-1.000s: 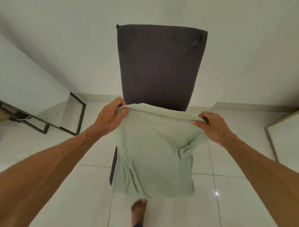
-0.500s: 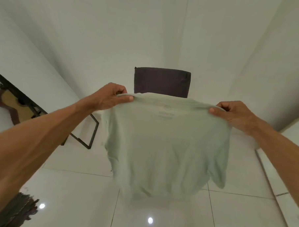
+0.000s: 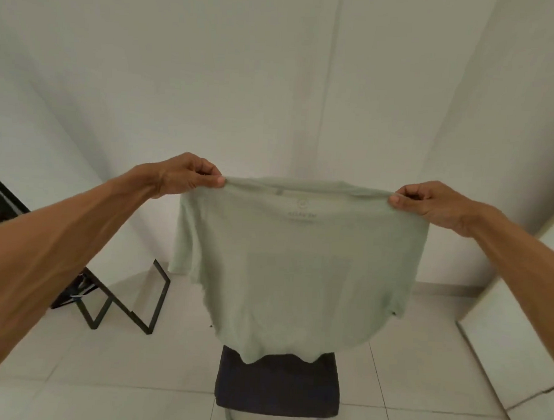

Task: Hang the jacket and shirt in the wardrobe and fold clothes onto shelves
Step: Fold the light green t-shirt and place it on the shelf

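A pale green t-shirt hangs spread out in the air in front of me, its printed neck label facing me. My left hand pinches its left shoulder and my right hand pinches its right shoulder. Both arms are stretched forward at about the same height. The shirt's hem dangles just over a dark grey chair below it and hides the chair's top part. No wardrobe interior, hanger or jacket is in view.
A black metal frame stands on the white tiled floor at the left. A white panel runs along the right side. White walls rise behind the chair.
My hands have moved further apart and lifted the shirt, so it now hangs flat and wide. The view has tilted up, and the chair now sits lower in the frame.
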